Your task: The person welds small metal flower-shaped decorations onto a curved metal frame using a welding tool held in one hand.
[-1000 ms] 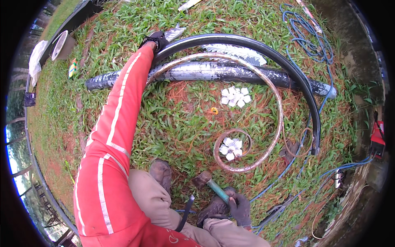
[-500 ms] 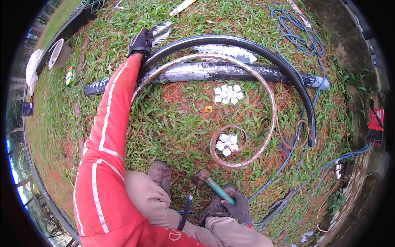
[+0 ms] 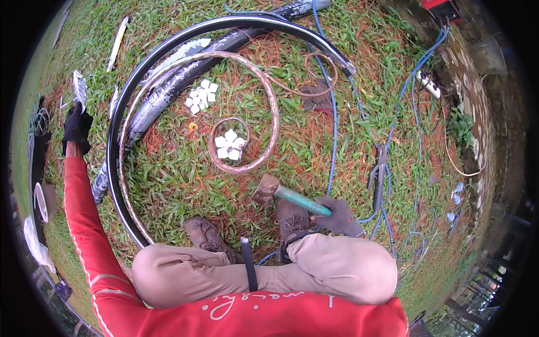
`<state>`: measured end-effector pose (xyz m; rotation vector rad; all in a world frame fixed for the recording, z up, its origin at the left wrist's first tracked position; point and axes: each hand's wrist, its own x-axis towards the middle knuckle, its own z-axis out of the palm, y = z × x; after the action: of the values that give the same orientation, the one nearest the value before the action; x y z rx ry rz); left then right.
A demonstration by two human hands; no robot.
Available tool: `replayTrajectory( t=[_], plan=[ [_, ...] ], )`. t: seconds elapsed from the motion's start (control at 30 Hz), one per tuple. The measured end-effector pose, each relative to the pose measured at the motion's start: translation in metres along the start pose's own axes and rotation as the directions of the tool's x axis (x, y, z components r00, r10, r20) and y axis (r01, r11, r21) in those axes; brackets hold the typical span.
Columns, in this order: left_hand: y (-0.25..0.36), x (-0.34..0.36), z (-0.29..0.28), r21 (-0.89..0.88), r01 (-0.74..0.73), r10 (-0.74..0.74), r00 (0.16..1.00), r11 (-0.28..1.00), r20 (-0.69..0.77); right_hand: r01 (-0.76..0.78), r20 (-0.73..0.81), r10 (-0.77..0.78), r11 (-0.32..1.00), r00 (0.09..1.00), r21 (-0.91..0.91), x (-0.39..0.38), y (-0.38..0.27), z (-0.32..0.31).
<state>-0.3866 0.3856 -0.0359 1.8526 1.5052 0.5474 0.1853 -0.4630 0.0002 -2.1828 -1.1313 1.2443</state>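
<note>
My left hand (image 3: 77, 128), in a black glove, is closed on a silver metal piece (image 3: 79, 87) at the far left. My right hand (image 3: 338, 216), in a grey glove, grips the green handle of a hammer (image 3: 300, 201) with a rusty head, low by my boots. Before me on the grass lie a black curved bar (image 3: 225, 20), a rusty spiral bar (image 3: 273, 118) and a scuffed dark pipe (image 3: 145, 121) beneath them. A white metal flower (image 3: 229, 145) sits inside the small curl; another white cluster (image 3: 201, 96) lies above it.
Blue hoses (image 3: 334, 140) run across the right. Other items are a red machine (image 3: 442, 10), a power strip (image 3: 429, 85), a dark clamp-like tool (image 3: 379, 177), a mossy wall edge (image 3: 471, 129), a white bucket (image 3: 45, 202) and a white strip (image 3: 117, 44).
The view has swung toward the left. My left arm has reached farther left, and its hand now holds a silver piece away from the curved bars. The hammer remains in my right hand.
</note>
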Motion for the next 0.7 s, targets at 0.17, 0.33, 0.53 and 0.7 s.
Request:
replayTrajectory(
  t=[0.17, 0.33, 0.53, 0.7],
  plan=[
    [0.107, -0.093, 0.044, 0.312, -0.373, 0.373, 0.926, 0.874, 0.063, -0.001, -0.388, 0.188, 0.900, 0.902, 0.435, -0.025, 0.029, -0.018],
    [0.281, -0.194, 0.117, -0.390, -0.043, 0.153, 0.954, 0.920, 0.256, 0.021, -0.578, 0.421, 0.795, 0.699, 0.606, 0.029, 0.013, -0.059],
    [0.423, -0.297, 0.265, -0.555, 0.277, 0.109, 0.819, 0.785, 0.563, 0.107, -0.636, 0.464, 0.751, 0.616, 0.652, 0.108, 0.094, -0.105],
    [0.477, -0.397, 0.387, -0.433, 0.310, 0.056, 0.757, 0.847, 0.651, -0.237, -0.894, 0.195, 0.966, 0.403, 0.104, 0.094, 0.085, -0.102]
  ],
)
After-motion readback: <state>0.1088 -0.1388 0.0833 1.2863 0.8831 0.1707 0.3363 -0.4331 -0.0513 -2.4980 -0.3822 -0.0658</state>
